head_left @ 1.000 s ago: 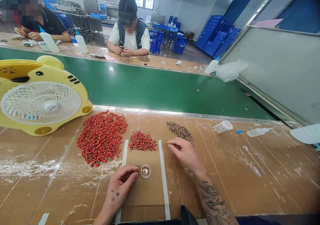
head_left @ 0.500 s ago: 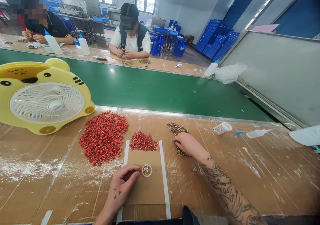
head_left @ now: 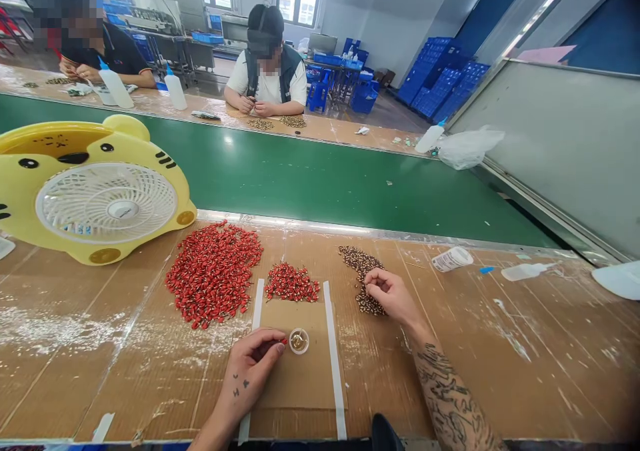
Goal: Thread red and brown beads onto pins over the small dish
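My left hand point(head_left: 251, 365) rests on the cardboard mat point(head_left: 295, 384) with its fingers pinched on a small red piece beside a little round clear dish point(head_left: 299, 341). My right hand point(head_left: 393, 295) lies over the pile of small dark brown pieces point(head_left: 361, 264), its fingertips pinched together in the pile; what they grip is too small to see. A small heap of red pieces point(head_left: 292, 283) sits at the mat's far edge. A larger heap of red pieces point(head_left: 214, 272) lies to the left.
A yellow cat-shaped fan point(head_left: 95, 191) stands at the left. A green conveyor belt point(head_left: 320, 177) runs across behind the bench. A small white jar point(head_left: 451, 259) and a squeeze bottle point(head_left: 525, 271) lie at the right. Two people work on the belt's far side.
My right hand moved right from the mat's edge onto the dark brown pile and closed its fingertips there. My left hand kept its pinch beside the dish.
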The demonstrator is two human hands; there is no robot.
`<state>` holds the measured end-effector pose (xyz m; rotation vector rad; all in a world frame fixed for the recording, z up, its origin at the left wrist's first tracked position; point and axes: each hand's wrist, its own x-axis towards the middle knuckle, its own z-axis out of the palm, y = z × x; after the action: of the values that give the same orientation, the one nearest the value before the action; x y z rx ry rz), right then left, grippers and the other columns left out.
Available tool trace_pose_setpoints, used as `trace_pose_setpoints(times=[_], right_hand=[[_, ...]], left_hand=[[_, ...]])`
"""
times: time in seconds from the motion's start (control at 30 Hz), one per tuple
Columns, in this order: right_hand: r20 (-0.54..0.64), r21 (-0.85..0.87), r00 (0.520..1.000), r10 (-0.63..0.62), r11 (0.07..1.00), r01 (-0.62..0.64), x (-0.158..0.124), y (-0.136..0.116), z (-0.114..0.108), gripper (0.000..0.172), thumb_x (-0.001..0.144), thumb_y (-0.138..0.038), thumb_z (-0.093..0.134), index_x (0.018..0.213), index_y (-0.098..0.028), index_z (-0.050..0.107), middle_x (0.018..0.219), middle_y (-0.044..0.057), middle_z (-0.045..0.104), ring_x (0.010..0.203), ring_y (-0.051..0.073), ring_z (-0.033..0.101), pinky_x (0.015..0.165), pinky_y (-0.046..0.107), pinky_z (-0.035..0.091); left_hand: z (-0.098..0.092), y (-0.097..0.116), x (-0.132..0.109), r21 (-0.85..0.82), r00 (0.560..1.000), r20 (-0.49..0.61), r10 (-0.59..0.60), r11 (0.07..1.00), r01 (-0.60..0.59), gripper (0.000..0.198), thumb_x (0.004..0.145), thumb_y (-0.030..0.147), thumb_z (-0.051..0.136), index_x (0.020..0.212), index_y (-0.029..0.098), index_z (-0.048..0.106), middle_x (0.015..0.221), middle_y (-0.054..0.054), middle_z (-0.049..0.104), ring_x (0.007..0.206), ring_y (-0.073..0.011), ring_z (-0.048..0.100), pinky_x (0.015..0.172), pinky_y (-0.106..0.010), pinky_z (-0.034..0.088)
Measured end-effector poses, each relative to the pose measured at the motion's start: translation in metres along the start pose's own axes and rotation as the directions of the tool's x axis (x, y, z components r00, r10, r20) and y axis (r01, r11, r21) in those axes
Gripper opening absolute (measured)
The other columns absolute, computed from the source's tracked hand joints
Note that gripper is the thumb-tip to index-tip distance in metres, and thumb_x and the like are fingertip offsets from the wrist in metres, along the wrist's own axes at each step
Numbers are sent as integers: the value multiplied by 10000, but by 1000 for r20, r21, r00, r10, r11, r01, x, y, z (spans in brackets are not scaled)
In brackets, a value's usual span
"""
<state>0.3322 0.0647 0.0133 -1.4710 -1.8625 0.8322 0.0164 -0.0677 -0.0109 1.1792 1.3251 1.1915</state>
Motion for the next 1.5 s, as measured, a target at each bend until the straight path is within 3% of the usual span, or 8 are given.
trace_pose_setpoints(times=[0.13,0.3,0.47,0.63,0.87,1.03,1.2,1.5], right_hand=[[-23,183,999,22,983,-17,-14,-3,18,156,796,-329,572,756,-179,587,602,-10,563,534,139,515,511,246,416],[32,349,999,-6,937,-5,-30,-28,51,226,756,-376,674,665,-175,626,627,15,589,561,141,508,510,249,409],[116,617,991,-72,786,-15,-40,-56,69,185,764,-340,757,698,-177,698,638,24,622,587,148,533,536,258,426],[97,744,962,-255,660,100,-47,-70,85,70,824,-290,749,805,-226,767,710,41,694,711,186,611,687,326,498],[158,635,933,-323,757,154,-55,-90,99,100,862,-185,714,904,-243,783,807,45,755,757,177,666,704,300,526],[163,435,893,-420,843,317,-57,-103,98,108,884,-156,677,923,-215,758,810,41,737,780,170,659,733,294,525],[177,280,850,-496,853,440,-57,-106,101,135,910,-136,632,960,-208,733,840,41,733,823,169,650,768,290,528],[207,235,837,-506,856,460,-59,-109,106,161,924,-128,602,981,-196,737,844,54,724,820,179,638,754,303,522]], left_hand=[[0,0,0,3,1000,17,3,1000,-3,117,815,272,697,870,212,782,849,-59,765,769,-207,691,683,-257,543],[-1,0,-2,-13,1000,14,16,1000,-15,110,818,250,693,873,216,781,844,-51,758,769,-191,684,681,-240,528],[0,-1,-1,-33,1000,7,21,999,-21,113,820,232,678,857,200,780,829,-55,753,759,-184,677,682,-240,517],[-1,-4,-2,-91,1000,-4,22,996,-23,108,804,221,694,862,194,781,828,-57,747,750,-178,663,684,-243,513],[0,-6,-9,-210,1000,-10,-11,978,9,104,780,210,732,869,181,780,787,-52,737,672,-150,636,624,-224,498],[0,-4,-8,-197,998,-18,65,978,-67,71,785,186,730,835,178,780,779,-56,734,709,-160,649,646,-229,503],[-1,-2,-8,-163,994,-3,112,980,-111,79,795,170,719,845,182,779,798,-61,743,742,-169,669,677,-240,517],[-2,2,-6,-73,980,2,197,978,-196,95,805,147,708,836,191,787,785,-59,752,730,-171,688,674,-246,531]])
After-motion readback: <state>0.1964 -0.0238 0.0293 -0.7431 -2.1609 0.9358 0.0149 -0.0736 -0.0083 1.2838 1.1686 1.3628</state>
